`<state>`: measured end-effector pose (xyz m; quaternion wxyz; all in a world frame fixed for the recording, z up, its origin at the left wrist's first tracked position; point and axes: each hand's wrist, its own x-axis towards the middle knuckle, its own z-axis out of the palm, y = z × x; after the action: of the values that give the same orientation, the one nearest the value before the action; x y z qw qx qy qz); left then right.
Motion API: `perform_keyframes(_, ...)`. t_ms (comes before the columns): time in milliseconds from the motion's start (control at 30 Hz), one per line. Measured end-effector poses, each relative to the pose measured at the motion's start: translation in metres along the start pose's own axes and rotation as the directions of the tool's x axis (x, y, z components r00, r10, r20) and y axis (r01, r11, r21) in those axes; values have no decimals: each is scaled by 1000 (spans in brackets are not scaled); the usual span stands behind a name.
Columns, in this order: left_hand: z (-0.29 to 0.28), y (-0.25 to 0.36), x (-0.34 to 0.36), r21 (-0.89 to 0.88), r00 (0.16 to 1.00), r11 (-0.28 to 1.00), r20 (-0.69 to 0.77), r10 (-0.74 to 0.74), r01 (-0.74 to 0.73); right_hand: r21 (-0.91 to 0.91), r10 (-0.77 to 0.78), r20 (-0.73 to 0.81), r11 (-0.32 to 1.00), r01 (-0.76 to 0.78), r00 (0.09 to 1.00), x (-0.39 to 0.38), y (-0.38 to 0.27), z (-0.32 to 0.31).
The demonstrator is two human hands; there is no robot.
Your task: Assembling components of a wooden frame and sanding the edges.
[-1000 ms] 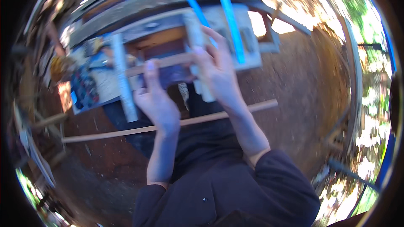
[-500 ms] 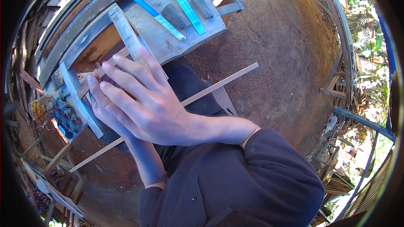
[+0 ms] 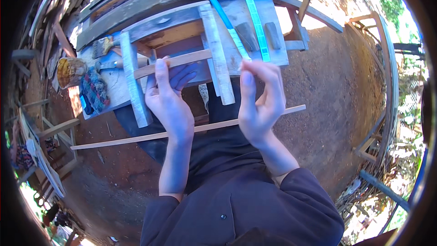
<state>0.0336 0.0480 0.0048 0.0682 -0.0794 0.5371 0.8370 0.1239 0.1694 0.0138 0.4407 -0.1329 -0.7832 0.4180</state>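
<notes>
My left hand (image 3: 172, 109) is closed on a wooden crosspiece (image 3: 190, 59) of a small wooden frame, its thumb in front and other fingers partly behind. The crosspiece spans two pale legs; the right leg (image 3: 218, 59) leans toward me and the left leg (image 3: 135, 86) stands beside my left hand. To the right of the frame, my right hand (image 3: 264, 102) is raised with thumb and index finger pinched together. Whatever lies in that pinch is too small to make out. A long thin wooden strip (image 3: 123, 142) lies across my lap, beneath both forearms.
On the workbench (image 3: 284, 59) lie a light-blue ruler (image 3: 253, 16), a blue strip with a pale end (image 3: 216, 2) and two dark wooden blocks (image 3: 246, 35). At left sit a brush (image 3: 102, 47), a patterned cloth (image 3: 94, 92) and a yellow-brown lump (image 3: 70, 72). Dirt floor (image 3: 323, 82) extends right.
My hands, together over the frame before, have parted. The left now grips the crosspiece and the right has moved right into a pinch. The view has turned, bringing the bench more squarely ahead.
</notes>
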Motion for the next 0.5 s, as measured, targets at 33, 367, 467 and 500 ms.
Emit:
perform_keyframes(33,-1,0,0,-1,1000,1000,1,-7,7,8,81,68,997,-82,994,7,2,1)
perform_keyframes(367,6,3,-6,-35,999,999,29,-39,40,-136,216,438,975,-173,873,25,-5,17)
perform_keyframes(467,6,5,-6,-70,997,996,59,-42,46,-280,176,478,959,-40,860,20,-14,17)
perform_keyframes(500,5,4,-5,-71,997,996,58,-42,46,-267,129,429,964,-11,894,21,-21,17)
